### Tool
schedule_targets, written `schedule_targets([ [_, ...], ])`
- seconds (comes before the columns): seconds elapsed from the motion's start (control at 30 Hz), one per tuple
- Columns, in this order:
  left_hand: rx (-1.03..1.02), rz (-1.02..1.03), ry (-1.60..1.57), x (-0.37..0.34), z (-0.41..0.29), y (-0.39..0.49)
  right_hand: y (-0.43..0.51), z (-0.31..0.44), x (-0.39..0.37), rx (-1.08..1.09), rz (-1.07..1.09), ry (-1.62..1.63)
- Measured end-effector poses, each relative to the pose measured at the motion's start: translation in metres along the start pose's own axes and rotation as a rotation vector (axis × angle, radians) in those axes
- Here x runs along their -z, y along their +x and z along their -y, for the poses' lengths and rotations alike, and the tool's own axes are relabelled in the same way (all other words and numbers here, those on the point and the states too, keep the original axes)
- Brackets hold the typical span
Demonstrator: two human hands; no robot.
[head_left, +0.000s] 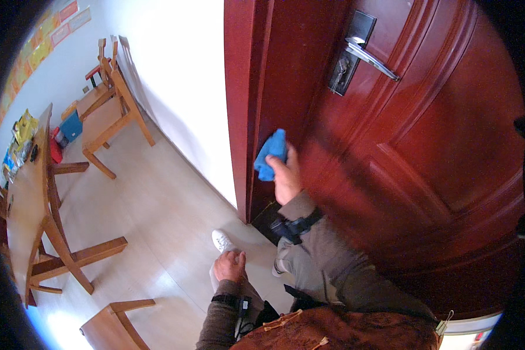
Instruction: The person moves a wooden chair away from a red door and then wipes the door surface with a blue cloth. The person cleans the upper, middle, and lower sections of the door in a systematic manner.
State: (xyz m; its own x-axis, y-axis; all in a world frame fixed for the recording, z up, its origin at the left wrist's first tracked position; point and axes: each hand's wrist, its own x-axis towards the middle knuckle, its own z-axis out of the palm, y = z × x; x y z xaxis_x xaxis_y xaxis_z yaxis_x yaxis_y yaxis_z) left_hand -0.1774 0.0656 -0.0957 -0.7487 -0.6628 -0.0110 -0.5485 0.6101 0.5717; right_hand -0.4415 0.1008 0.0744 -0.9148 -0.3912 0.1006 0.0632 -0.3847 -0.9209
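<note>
My right hand (287, 175) grips a folded blue cloth (272, 155), thumb pressed on its near face. It is in front of the dark red door frame (240, 131), beside the edge of the dark red door (376, 183); whether the cloth touches the frame cannot be told. Higher on the door are a silver lever handle (372, 59) and a lock plate with keys (341, 72) hanging from it. My left hand (230, 266) is low in front of my leg, its fingers curled downward. What is under those fingers is hidden.
To the left, a wooden table (28, 192) carries plastic packages (24, 127). Wooden chairs (107, 118) stand against the white wall (170, 78). Another wooden seat (109, 326) is at the bottom left. My white shoe (221, 239) is on the pale floor (157, 205).
</note>
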Motion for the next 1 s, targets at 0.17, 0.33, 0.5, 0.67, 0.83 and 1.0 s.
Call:
schedule_targets([
  [0.17, 0.354, 0.11, -0.639, -0.009, 0.002, 0.03, 0.028, 0.072, 0.068, 0.478, -0.277, -0.672],
  [0.33, 0.154, 0.166, -0.822, -0.031, -0.031, 0.08, 0.057, 0.134, 0.135, 0.957, -0.361, -1.393],
  [0.5, 0.206, 0.278, -0.992, -0.068, -0.033, 0.104, 0.078, 0.123, 0.146, 1.07, -0.307, -1.707],
  [0.67, 0.331, 0.314, -0.942, -0.096, -0.013, 0.108, 0.085, 0.061, 0.147, 0.982, -0.212, -1.843],
  [0.83, 0.234, 0.285, -0.876, -0.109, -0.027, 0.112, 0.095, -0.035, 0.167, 0.782, 0.116, -2.11],
  [1.0, 0.075, 0.244, -0.724, -0.117, -0.027, 0.109, 0.085, -0.117, 0.202, 0.748, 0.5, -2.338],
])
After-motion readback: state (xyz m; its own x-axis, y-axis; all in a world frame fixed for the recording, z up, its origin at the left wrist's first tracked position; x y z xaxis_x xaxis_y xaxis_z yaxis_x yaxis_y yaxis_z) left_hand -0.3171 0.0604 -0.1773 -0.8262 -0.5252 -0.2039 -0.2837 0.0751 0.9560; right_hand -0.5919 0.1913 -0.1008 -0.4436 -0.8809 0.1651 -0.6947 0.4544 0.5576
